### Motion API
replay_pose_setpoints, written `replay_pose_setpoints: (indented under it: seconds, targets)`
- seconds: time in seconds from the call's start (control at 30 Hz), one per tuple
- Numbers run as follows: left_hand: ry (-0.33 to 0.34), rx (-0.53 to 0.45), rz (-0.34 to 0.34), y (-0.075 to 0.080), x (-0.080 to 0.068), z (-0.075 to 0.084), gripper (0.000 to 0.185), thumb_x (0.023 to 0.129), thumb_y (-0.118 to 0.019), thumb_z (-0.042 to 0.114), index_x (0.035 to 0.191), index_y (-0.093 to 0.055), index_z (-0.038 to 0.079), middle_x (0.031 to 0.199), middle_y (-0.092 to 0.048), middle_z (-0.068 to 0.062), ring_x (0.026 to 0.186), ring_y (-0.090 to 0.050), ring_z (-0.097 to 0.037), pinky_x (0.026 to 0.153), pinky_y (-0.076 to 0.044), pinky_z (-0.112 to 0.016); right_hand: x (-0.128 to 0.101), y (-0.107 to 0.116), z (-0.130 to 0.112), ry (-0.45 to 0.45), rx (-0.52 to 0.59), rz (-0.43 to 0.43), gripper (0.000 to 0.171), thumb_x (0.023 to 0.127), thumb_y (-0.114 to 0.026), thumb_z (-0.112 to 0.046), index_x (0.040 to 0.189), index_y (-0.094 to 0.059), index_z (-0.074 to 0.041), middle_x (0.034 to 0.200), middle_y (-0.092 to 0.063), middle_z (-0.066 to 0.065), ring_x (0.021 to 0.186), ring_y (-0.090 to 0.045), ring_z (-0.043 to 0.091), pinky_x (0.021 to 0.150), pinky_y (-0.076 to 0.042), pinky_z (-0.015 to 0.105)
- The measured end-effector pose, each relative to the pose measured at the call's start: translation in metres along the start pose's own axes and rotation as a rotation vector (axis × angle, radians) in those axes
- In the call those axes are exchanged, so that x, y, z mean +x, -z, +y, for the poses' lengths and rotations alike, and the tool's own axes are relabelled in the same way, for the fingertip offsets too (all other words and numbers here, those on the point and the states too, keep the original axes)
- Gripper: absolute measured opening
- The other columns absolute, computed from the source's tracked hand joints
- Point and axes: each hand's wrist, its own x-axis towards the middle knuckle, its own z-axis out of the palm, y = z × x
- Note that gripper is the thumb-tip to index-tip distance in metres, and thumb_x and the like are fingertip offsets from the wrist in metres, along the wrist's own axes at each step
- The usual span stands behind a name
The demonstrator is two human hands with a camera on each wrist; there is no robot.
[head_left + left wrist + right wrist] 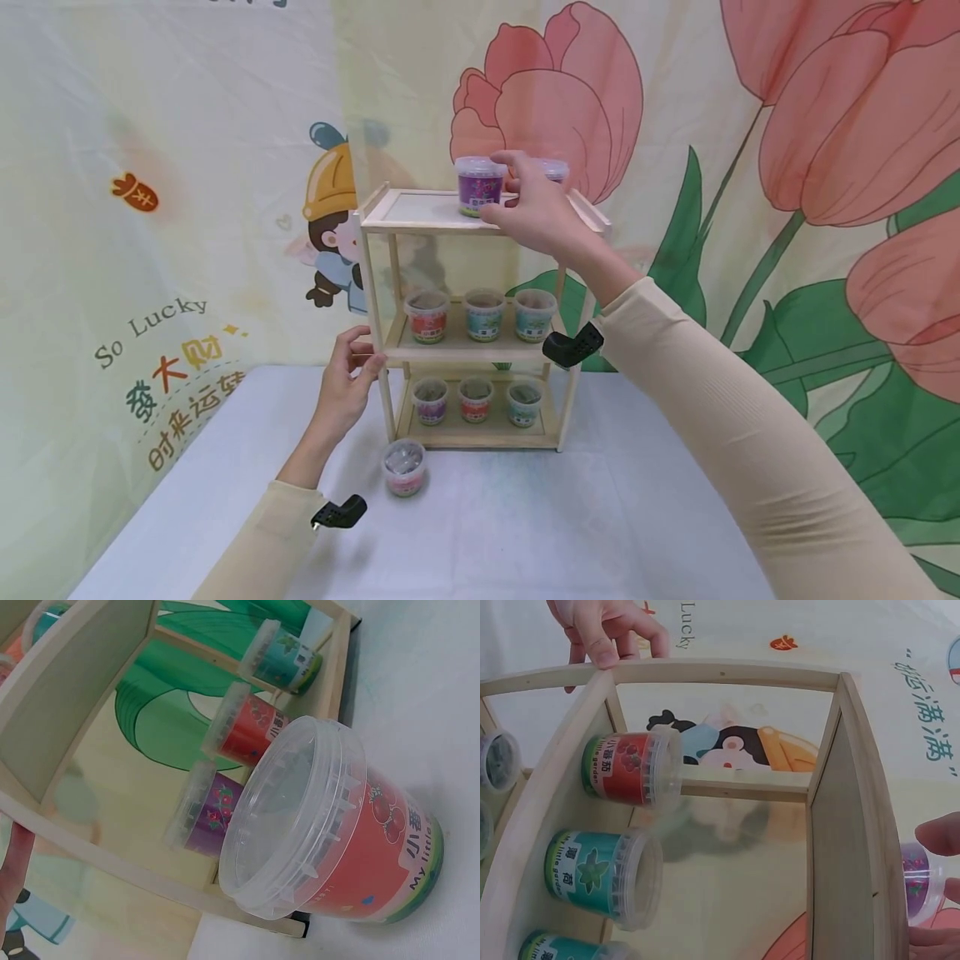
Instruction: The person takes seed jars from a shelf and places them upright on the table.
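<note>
We see a small purple tub [480, 185] with a clear lid standing on the top shelf of a light wooden rack [378, 218]. The right hand [534, 210] curls its fingers and thumb around the tub and holds it there. Another tub [555, 171] peeks out just behind that hand. The left hand [347, 383] pinches the rack's front left post by the middle shelf. Three round plastic tubs sit on the middle shelf and three on the bottom one. A red tub [405, 467] stands alone on the white table [525, 533], just in front of the rack.
</note>
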Motion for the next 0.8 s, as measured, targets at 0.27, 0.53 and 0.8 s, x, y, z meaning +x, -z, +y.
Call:
replay_pose_setpoints:
  seconds: [0.27,0.53,0.8]
  targets:
    - [-0.018,-0.009,0.001,-0.001,0.001,-0.001,0.052,0.108,-0.064,0.016,0.154,-0.040,0.015,0.123,-0.059,-0.018,0.109,-0.060,-0.029,0.082,-0.055,-0.014,0.009,-0.003,-0.005,-0.001,-0.030,-0.029,0.078,0.099,-0.070,-0.025,0.166,-0.029,-0.026,0.163,-0.044,0.011,0.139,-0.053,0.023,0.116,-0.045,0.039]
    - [-0.010,-0.016,0.001,0.000,0.000,0.000,0.052,0.107,-0.065,0.016,0.153,-0.041,0.017,0.122,-0.059,-0.017,0.107,-0.060,-0.025,0.082,-0.056,-0.015,0.018,-0.009,-0.009,-0.009,-0.074,-0.035,0.076,0.100,-0.069,-0.025,0.165,-0.031,-0.027,0.162,-0.047,0.005,0.137,-0.050,0.020,0.117,-0.043,0.037]
    - [-0.008,-0.012,0.009,0.000,0.000,-0.002,0.051,0.108,-0.064,0.017,0.153,-0.041,0.015,0.121,-0.058,-0.017,0.106,-0.060,-0.020,0.082,-0.055,-0.015,0.023,-0.015,-0.004,0.027,-0.100,0.004,0.063,0.103,-0.067,-0.021,0.160,-0.041,-0.028,0.158,-0.052,0.006,0.127,-0.054,0.020,0.108,-0.047,0.035]
